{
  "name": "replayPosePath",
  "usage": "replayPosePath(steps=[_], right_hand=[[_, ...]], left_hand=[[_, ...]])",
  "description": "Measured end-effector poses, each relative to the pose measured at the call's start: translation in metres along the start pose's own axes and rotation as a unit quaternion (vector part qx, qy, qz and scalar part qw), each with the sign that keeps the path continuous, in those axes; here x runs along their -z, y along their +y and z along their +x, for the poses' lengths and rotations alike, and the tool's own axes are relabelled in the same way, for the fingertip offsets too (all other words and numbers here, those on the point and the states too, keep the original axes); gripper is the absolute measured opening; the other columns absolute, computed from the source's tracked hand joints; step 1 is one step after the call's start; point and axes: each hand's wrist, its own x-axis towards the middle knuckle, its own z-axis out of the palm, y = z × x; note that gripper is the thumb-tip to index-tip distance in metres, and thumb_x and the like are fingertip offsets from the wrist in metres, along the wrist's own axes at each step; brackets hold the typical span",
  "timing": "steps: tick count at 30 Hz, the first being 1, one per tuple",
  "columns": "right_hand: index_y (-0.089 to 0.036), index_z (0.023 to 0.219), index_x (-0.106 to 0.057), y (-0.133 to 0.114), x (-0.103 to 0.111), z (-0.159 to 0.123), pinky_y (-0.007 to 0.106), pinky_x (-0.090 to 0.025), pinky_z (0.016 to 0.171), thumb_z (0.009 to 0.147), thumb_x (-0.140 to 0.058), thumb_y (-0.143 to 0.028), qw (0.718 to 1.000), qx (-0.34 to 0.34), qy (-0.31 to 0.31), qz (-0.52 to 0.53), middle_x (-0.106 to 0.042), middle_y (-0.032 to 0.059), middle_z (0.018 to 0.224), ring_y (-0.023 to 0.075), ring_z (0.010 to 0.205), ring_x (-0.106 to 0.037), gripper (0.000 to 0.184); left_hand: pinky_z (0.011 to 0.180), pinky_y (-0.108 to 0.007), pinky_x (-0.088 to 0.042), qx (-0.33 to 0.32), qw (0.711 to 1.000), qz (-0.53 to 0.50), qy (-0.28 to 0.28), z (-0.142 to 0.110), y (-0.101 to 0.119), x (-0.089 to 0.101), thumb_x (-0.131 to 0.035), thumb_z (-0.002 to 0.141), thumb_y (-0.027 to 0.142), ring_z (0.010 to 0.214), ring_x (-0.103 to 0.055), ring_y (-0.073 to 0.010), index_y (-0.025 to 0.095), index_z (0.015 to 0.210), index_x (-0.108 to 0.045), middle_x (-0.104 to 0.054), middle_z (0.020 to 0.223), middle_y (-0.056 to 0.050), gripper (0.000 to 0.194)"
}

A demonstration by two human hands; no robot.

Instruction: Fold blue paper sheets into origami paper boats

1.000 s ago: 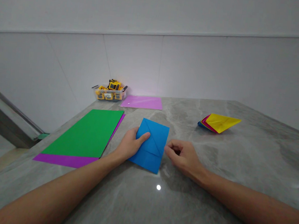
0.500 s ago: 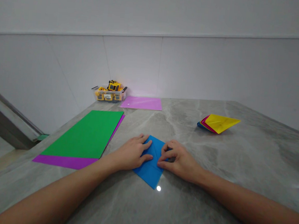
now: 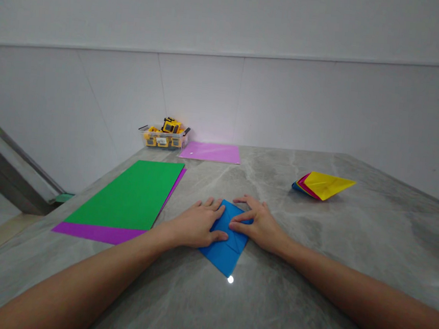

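A blue sheet of folded paper (image 3: pixel 221 259) with crease lines lies on the grey marbled table in front of me, one corner pointing towards me. My left hand (image 3: pixel 199 225) rests flat on its left side, fingers spread and thumb stretched across it. Over the right side is my right hand (image 3: pixel 258 224), thumb and index finger pinched together on the paper near its middle; another finger reaches out beyond the top edge. The small part between the fingertips is hard to make out.
Green paper (image 3: pixel 125 192) lies over purple paper (image 3: pixel 98 233) on the left. At the back are a clear box (image 3: pixel 163 140) of yellow toy vehicles and a pink sheet (image 3: pixel 211 152). To the right sits a folded yellow, pink and blue paper piece (image 3: pixel 327 185).
My right hand has shifted slightly up the paper, and one of its fingers has stretched out from a curl. My left hand stays pressed on the sheet. The view has shifted slightly.
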Motion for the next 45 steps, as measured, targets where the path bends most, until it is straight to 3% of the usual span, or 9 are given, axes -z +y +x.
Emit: replayPosePath(steps=[6,12,25,29,34,37,40,42,45], right_hand=[[-0.034,0.079,-0.077,0.005,-0.003,0.005,0.070,-0.004,0.107,0.076,-0.072,-0.041,1.000,0.014,0.024,-0.007,-0.053,0.0031,0.133,0.0344,0.131,-0.039,0.009],[-0.032,0.081,-0.078,0.007,-0.008,0.029,0.071,-0.010,0.105,0.078,-0.070,-0.037,0.997,0.045,0.048,-0.037,-0.058,0.0052,0.128,0.0342,0.127,-0.043,0.009],[-0.026,0.084,-0.078,0.017,-0.012,0.066,0.052,-0.030,0.104,0.079,-0.070,-0.039,0.995,0.032,0.081,-0.043,-0.064,0.0058,0.118,0.0265,0.110,-0.056,0.016],[-0.026,0.081,-0.078,0.014,-0.008,0.050,0.044,-0.034,0.102,0.078,-0.071,-0.030,0.992,0.075,0.086,-0.055,-0.064,0.0055,0.113,0.0241,0.110,-0.055,0.008],[-0.025,0.073,-0.076,0.005,0.002,-0.001,0.043,-0.038,0.097,0.074,-0.075,-0.028,0.982,0.178,0.056,-0.022,-0.062,0.0051,0.104,0.0232,0.105,-0.054,0.004],[-0.027,0.077,-0.076,-0.002,0.007,-0.021,0.045,-0.034,0.103,0.077,-0.073,-0.029,0.978,0.210,0.015,0.005,-0.060,0.0048,0.110,0.0236,0.112,-0.051,0.004],[-0.029,0.078,-0.076,-0.009,0.008,-0.024,0.053,-0.020,0.111,0.077,-0.072,-0.028,0.977,0.211,-0.034,0.014,-0.061,0.0028,0.107,0.0232,0.111,-0.053,0.005],[-0.030,0.076,-0.076,-0.012,0.006,-0.023,0.054,-0.017,0.112,0.075,-0.073,-0.027,0.977,0.205,-0.048,0.019,-0.062,0.0018,0.105,0.0228,0.110,-0.054,0.004],[-0.028,0.072,-0.076,-0.012,0.003,-0.019,0.047,-0.030,0.107,0.072,-0.075,-0.027,0.978,0.200,-0.041,0.040,-0.062,0.0024,0.107,0.0229,0.112,-0.052,0.001]], left_hand=[[0.113,-0.048,-0.022,0.011,1.000,-0.003,0.004,0.002,0.000,-0.001,-0.051,0.085,0.057,0.143,-0.021,-0.0338,0.012,0.147,-0.031,-0.023,0.155,-0.018,0.079],[0.113,-0.048,-0.023,0.015,1.000,0.004,0.002,0.002,0.001,0.000,-0.050,0.085,0.057,0.143,-0.022,-0.0332,0.014,0.148,-0.029,-0.025,0.155,-0.016,0.079],[0.111,-0.052,-0.024,0.013,1.000,-0.007,0.001,0.001,0.003,0.002,-0.051,0.084,0.057,0.142,-0.023,-0.0356,0.011,0.147,-0.030,-0.024,0.154,-0.019,0.080],[0.112,-0.057,-0.019,0.018,1.000,-0.012,-0.001,-0.001,0.001,0.002,-0.048,0.086,0.057,0.143,-0.018,-0.0347,0.015,0.149,-0.024,-0.022,0.156,-0.015,0.080],[0.112,-0.063,-0.011,0.003,0.999,-0.038,-0.030,-0.002,-0.003,0.002,-0.054,0.084,0.047,0.145,-0.007,-0.0349,0.022,0.151,-0.021,-0.013,0.158,-0.010,0.078],[0.108,-0.071,-0.006,-0.018,0.997,-0.049,-0.049,-0.002,-0.001,0.006,-0.056,0.083,0.036,0.144,0.000,-0.0388,0.030,0.150,-0.019,-0.009,0.159,-0.004,0.077],[0.104,-0.075,-0.003,-0.031,0.996,-0.050,-0.063,-0.004,0.004,0.011,-0.056,0.083,0.031,0.143,0.003,-0.0421,0.036,0.149,-0.020,-0.006,0.160,0.000,0.076],[0.103,-0.076,-0.001,-0.037,0.996,-0.047,-0.071,-0.005,0.006,0.013,-0.058,0.082,0.039,0.142,0.005,-0.0443,0.034,0.150,-0.019,-0.003,0.159,-0.001,0.079],[0.102,-0.077,0.003,-0.050,0.995,-0.041,-0.075,-0.007,0.007,0.013,-0.061,0.075,0.061,0.140,0.010,-0.0468,0.030,0.152,-0.009,0.000,0.159,-0.006,0.098]])
